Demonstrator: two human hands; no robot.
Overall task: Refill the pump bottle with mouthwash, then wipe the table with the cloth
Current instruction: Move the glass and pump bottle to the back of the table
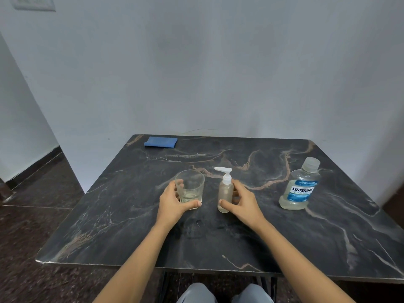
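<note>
Items on the dark marbled table [218, 241] are numbering four by our count: one cloth, one glass, one pump bottle, one mouthwash bottle. Working left to right, we are finding the folded blue cloth [161, 142] lying at the far left corner, just beside the far edge and well apart from everything else. Near the middle, the left hand [173, 201] is wrapping the clear glass [190, 191], thumb at the near side and fingers curled round the left wall; a little pale liquid is sitting at the bottom. Just beside it, the right hand [242, 202] is pinching the upright pump bottle [225, 193] between thumb and fingers, its white pump head pointing left. The bottle is looking mostly empty, though we cannot tell for certain. Toward the right edge, the mouthwash bottle [300, 189] is standing upright and capped, holding a low level of pale liquid; its blue label is reading "LISTERINE COOL MINT". Smaller print is unreadable. Open tabletop is lying along the near edge and across the far middle.
</note>
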